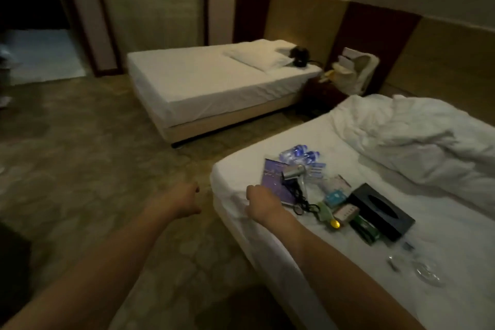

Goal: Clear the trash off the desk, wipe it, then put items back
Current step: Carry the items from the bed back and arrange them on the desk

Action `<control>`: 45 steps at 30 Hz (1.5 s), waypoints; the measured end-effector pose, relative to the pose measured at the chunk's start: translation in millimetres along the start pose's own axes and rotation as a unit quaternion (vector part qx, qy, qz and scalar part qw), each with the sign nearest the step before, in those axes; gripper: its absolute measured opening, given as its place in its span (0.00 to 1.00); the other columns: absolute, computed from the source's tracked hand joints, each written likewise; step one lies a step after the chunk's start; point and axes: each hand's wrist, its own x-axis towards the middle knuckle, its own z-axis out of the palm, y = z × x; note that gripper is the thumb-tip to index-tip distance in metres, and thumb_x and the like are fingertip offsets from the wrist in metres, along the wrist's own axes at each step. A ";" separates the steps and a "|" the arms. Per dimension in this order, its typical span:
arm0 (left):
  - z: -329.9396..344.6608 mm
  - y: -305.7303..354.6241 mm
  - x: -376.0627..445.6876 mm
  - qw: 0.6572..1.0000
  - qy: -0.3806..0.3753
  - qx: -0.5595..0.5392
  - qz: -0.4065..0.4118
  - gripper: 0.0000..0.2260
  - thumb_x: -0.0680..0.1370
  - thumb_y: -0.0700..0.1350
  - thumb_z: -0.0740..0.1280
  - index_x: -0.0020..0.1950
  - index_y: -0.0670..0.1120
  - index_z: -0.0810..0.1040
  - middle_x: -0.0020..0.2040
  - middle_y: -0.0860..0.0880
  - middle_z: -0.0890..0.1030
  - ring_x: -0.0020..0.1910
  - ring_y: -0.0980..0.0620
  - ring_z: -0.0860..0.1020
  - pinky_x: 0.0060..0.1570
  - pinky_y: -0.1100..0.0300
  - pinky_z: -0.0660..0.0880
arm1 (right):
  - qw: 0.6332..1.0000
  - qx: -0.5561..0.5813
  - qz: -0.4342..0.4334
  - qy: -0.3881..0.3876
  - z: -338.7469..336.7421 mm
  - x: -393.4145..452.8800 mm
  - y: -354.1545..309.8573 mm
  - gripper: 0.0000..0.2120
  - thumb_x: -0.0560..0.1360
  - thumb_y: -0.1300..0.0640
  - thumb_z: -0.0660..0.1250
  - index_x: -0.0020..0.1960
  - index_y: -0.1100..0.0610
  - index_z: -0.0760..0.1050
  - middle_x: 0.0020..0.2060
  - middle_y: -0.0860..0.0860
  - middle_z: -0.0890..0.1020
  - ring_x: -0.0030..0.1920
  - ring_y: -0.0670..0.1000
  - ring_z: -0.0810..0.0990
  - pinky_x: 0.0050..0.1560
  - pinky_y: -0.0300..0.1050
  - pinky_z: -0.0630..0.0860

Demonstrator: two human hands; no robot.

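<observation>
Dim hotel room it was, two beds and a patterned carpet, and the near bed (308,262) was doing duty as a holding shelf. No desk showed anywhere in view. Laid out on the sheet were the desk items: a purple booklet (273,182) closest to the bed's front corner, a small hair dryer (293,173) lying across the booklet's far edge with its cord trailing, water bottles (300,154) just beyond the booklet, and a black tissue box (380,210) further along the mattress from it. Small boxes and a glass ashtray (427,273) lay near the tissue box.

Right hand (261,202) was down at the booklet's near edge, fingers curled under; whether they were pinching the booklet or only the sheet, I could not tell. Left hand (184,197) hung over the carpet off the bed corner, loosely curled round nothing.

Risks, as I judged them: lifting the booklet would tip the hair dryer off it, and that cord could snag the small boxes beside it and drag them. The bottles sat close to the mattress edge and could roll to the floor if the sheet got tugged.

Labels? Blue wrappers on the bottles, print on the booklet, none of it readable in this light.
</observation>
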 end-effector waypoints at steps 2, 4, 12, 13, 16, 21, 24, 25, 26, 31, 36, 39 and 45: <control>-8.1 15.7 32.7 0.999 -0.008 0.008 0.040 0.25 0.73 0.47 0.71 0.69 0.45 0.69 0.64 0.46 0.74 0.59 0.48 0.75 0.56 0.58 0.74 | 0.999 0.007 0.041 0.001 -9.2 17.7 17.0 0.13 0.78 0.62 0.59 0.61 0.60 0.70 0.61 0.58 0.74 0.61 0.59 0.74 0.55 0.46 0.71; -12.2 28.5 64.4 0.997 -0.019 0.027 0.074 0.26 0.74 0.48 0.70 0.70 0.46 0.69 0.64 0.46 0.75 0.59 0.48 0.75 0.55 0.58 0.74 | 0.996 0.031 0.084 0.009 -12.3 35.8 33.3 0.09 0.77 0.62 0.60 0.57 0.59 0.72 0.59 0.60 0.75 0.59 0.59 0.75 0.51 0.45 0.71; -5.1 87.1 180.4 0.983 -0.088 0.074 0.143 0.25 0.75 0.49 0.70 0.70 0.45 0.68 0.65 0.45 0.74 0.61 0.48 0.74 0.58 0.59 0.73 | 0.970 0.094 0.223 0.012 -6.9 85.2 106.0 0.13 0.77 0.62 0.61 0.61 0.61 0.71 0.59 0.58 0.75 0.59 0.58 0.74 0.53 0.46 0.71; -0.8 95.7 197.2 0.982 -0.094 0.076 0.148 0.26 0.74 0.49 0.70 0.70 0.45 0.68 0.65 0.45 0.75 0.61 0.48 0.74 0.57 0.59 0.72 | 0.967 0.099 0.235 0.009 -5.7 95.2 117.4 0.12 0.77 0.62 0.61 0.60 0.61 0.71 0.58 0.58 0.75 0.58 0.58 0.74 0.51 0.45 0.71; 12.3 122.8 249.0 0.978 -0.117 0.083 0.153 0.27 0.73 0.50 0.71 0.69 0.45 0.69 0.64 0.45 0.75 0.61 0.48 0.75 0.56 0.60 0.71 | 0.957 0.117 0.264 0.002 -1.2 131.9 154.1 0.10 0.77 0.62 0.61 0.57 0.62 0.71 0.56 0.59 0.76 0.56 0.58 0.76 0.49 0.45 0.71; 32.1 167.2 338.9 0.976 -0.170 0.060 0.123 0.28 0.73 0.51 0.72 0.69 0.44 0.68 0.64 0.43 0.75 0.59 0.48 0.75 0.52 0.60 0.72 | 0.932 0.188 0.308 -0.001 2.5 198.7 221.2 0.10 0.75 0.62 0.62 0.56 0.62 0.71 0.55 0.60 0.77 0.54 0.59 0.76 0.44 0.44 0.69; 43.0 187.9 384.3 0.977 -0.193 0.027 0.086 0.28 0.73 0.50 0.72 0.69 0.42 0.68 0.63 0.42 0.76 0.58 0.47 0.76 0.51 0.60 0.72 | 0.918 0.222 0.330 -0.011 4.2 228.3 253.6 0.06 0.75 0.61 0.63 0.52 0.58 0.69 0.55 0.60 0.77 0.54 0.58 0.76 0.43 0.42 0.68; 48.2 192.3 397.7 0.977 -0.199 0.014 0.075 0.27 0.73 0.49 0.73 0.68 0.42 0.69 0.62 0.42 0.76 0.58 0.46 0.76 0.51 0.60 0.71 | 0.912 0.232 0.339 -0.010 4.1 237.0 262.7 0.07 0.75 0.60 0.64 0.52 0.58 0.70 0.55 0.60 0.77 0.54 0.58 0.76 0.42 0.42 0.67; 54.6 195.7 410.8 0.976 -0.206 0.004 0.064 0.26 0.73 0.49 0.73 0.67 0.42 0.70 0.62 0.42 0.76 0.58 0.45 0.76 0.51 0.60 0.70 | 0.905 0.241 0.351 -0.009 4.2 245.8 270.8 0.08 0.76 0.60 0.64 0.54 0.60 0.71 0.54 0.60 0.77 0.54 0.58 0.76 0.42 0.42 0.67; 97.4 197.9 458.7 0.971 -0.236 -0.041 -0.015 0.25 0.74 0.47 0.70 0.67 0.39 0.69 0.64 0.40 0.74 0.61 0.43 0.74 0.52 0.59 0.70 | 0.880 0.262 0.395 -0.028 23.7 285.2 302.2 0.21 0.74 0.54 0.69 0.61 0.63 0.69 0.58 0.60 0.75 0.58 0.59 0.74 0.52 0.47 0.71; 158.8 201.5 496.1 0.967 -0.174 -0.136 -0.129 0.31 0.74 0.50 0.71 0.68 0.35 0.64 0.66 0.36 0.67 0.64 0.38 0.69 0.59 0.50 0.70 | 0.864 0.236 0.442 -0.046 74.4 325.0 329.7 0.34 0.71 0.48 0.72 0.70 0.60 0.61 0.65 0.59 0.67 0.65 0.59 0.66 0.60 0.49 0.68; 203.7 208.0 505.6 0.961 -0.173 -0.160 -0.148 0.35 0.72 0.51 0.73 0.70 0.33 0.63 0.67 0.35 0.68 0.64 0.37 0.70 0.62 0.47 0.69 | 0.834 0.266 0.482 -0.027 110.6 342.2 342.3 0.40 0.70 0.46 0.73 0.74 0.59 0.58 0.68 0.58 0.65 0.68 0.58 0.63 0.63 0.48 0.64; 264.4 212.9 514.8 0.972 -0.177 -0.085 -0.129 0.32 0.72 0.52 0.73 0.65 0.34 0.65 0.64 0.36 0.69 0.64 0.38 0.69 0.61 0.48 0.67 | 0.822 0.286 0.493 0.012 178.5 356.0 350.7 0.46 0.66 0.46 0.75 0.75 0.59 0.56 0.68 0.61 0.66 0.66 0.60 0.65 0.64 0.51 0.61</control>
